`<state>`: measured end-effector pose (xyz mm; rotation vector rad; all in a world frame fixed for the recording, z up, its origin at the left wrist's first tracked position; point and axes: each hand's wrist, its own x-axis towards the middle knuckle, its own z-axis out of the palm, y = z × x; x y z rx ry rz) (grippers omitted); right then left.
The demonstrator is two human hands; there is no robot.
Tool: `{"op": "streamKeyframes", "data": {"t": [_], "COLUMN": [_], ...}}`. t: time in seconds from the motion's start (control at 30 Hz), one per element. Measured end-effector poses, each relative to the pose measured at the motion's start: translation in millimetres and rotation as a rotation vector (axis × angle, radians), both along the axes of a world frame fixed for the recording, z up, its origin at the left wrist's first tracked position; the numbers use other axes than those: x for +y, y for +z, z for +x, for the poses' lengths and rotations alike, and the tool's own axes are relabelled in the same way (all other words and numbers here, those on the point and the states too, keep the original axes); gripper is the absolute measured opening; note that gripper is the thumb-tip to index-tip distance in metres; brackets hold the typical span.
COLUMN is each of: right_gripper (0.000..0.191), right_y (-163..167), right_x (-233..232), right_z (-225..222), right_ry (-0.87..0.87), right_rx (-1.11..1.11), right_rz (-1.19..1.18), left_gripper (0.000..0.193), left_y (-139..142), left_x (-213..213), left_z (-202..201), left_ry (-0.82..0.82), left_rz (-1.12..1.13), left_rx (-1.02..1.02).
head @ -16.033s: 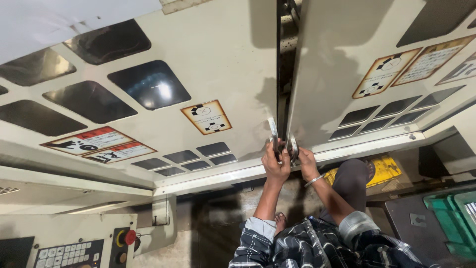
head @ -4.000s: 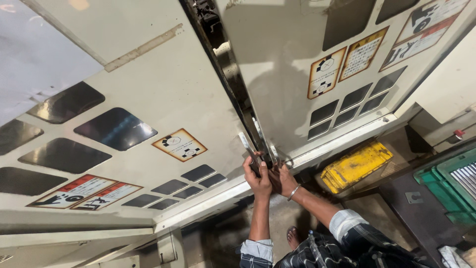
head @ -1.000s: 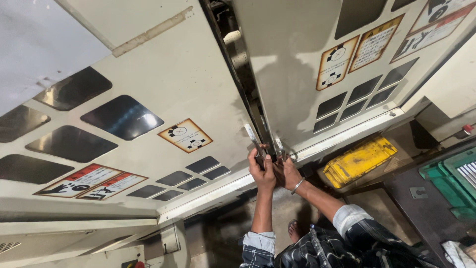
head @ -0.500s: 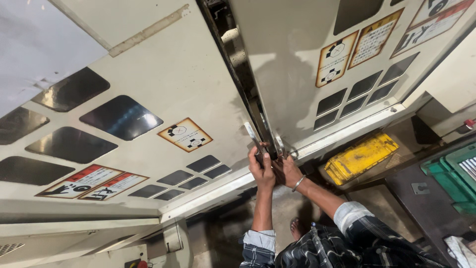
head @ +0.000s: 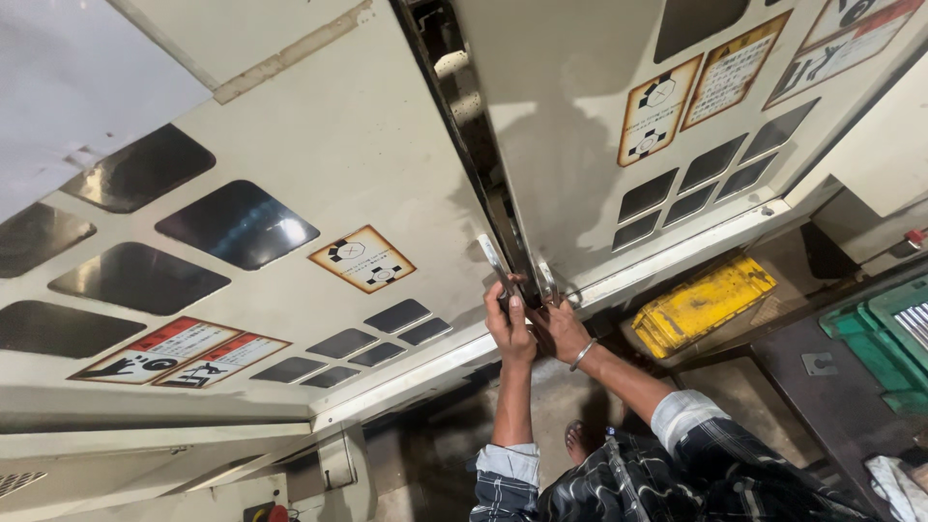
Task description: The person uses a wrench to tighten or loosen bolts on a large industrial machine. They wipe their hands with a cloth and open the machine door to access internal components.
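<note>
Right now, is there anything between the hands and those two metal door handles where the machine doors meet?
Nothing visible is in the way. The left hand is on the left door handle and the right hand is at the right door handle, both at the narrow dark gap between the two cream doors.

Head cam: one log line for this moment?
left hand: grips left door handle | right hand: at right door handle | machine doors: slightly apart

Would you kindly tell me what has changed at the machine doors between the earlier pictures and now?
The gap between the two doors has widened since sixteen seconds ago. Over the last second almost nothing moved. The left hand stays on the left handle, the right hand under the right handle.
</note>
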<state>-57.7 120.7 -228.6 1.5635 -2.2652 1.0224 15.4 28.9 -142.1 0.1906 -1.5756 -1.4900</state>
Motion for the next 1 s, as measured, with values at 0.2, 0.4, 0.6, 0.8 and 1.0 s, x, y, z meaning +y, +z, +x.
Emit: {"op": "streamKeyframes", "data": {"t": [0.2,0.4,0.6,0.8,1.0], "right_gripper": [0.046,0.044,0.042,0.041,0.040], "right_y": [0.9,2.0,0.5,0.2,-0.3], "right_x": [2.2,4.2,4.6,4.1,3.8], "right_z": [-3.1,-2.7,-3.6,-3.9,-4.2], "right_ry": [-0.024,-0.023,-0.008,-0.018,-0.019], "right_rx": [-0.010,-0.013,-0.008,-0.028,-0.034], "right_rz": [0.035,-0.006,-0.016,0.011,0.000], "left_gripper": [0.034,0.033,0.033,0.033,0.033], "left_y": [-0.1,1.4,2.5,3.2,4.7], "left_x": [2.3,3.9,4.3,3.1,3.5], "left_z": [-2.8,-2.7,-3.3,-2.5,-2.9], "left_ry": [0.015,0.032,0.029,0.030,0.044], "left_rz": [0.003,-0.004,-0.015,-0.009,-0.046], "left_rx": [0.015,-0.015,0.007,-0.017,-0.001]}}
